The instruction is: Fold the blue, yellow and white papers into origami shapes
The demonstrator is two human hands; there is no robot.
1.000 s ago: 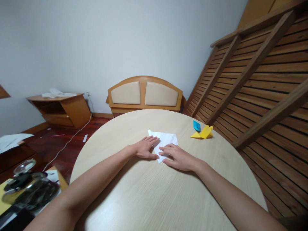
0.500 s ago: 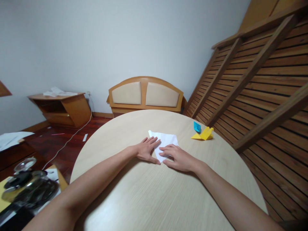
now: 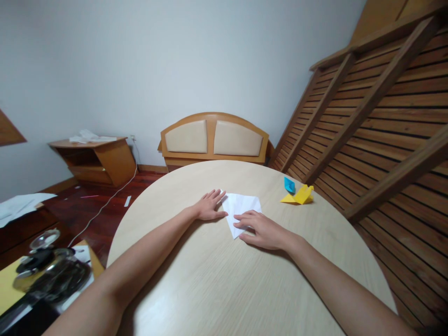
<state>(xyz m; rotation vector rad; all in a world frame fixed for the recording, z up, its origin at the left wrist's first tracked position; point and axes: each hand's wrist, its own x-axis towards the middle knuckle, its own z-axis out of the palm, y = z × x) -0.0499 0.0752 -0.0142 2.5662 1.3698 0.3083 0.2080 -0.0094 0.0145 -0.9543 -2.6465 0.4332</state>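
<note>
White folded paper (image 3: pixel 242 210) at frame centre on round table (image 3: pixel 217 280), left hand (image 3: pixel 209 207) flat, fingers spread, touching paper's left edge, right hand (image 3: pixel 261 229) flat pressing its lower right, yellow and blue paper folds (image 3: pixel 298 193) right of centre

- Soft, even daylight fills the room; no glare anywhere.
- Faint shadows lie under both forearms on the surface (image 3: pixel 217 289).
- Wide-angle distortion bends the edges, stretching the forearms.
- The near corners look slightly smeared; the centre stays sharp.

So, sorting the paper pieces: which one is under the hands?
The white paper, flat between both hands; the yellow piece and blue piece sit untouched.
</note>
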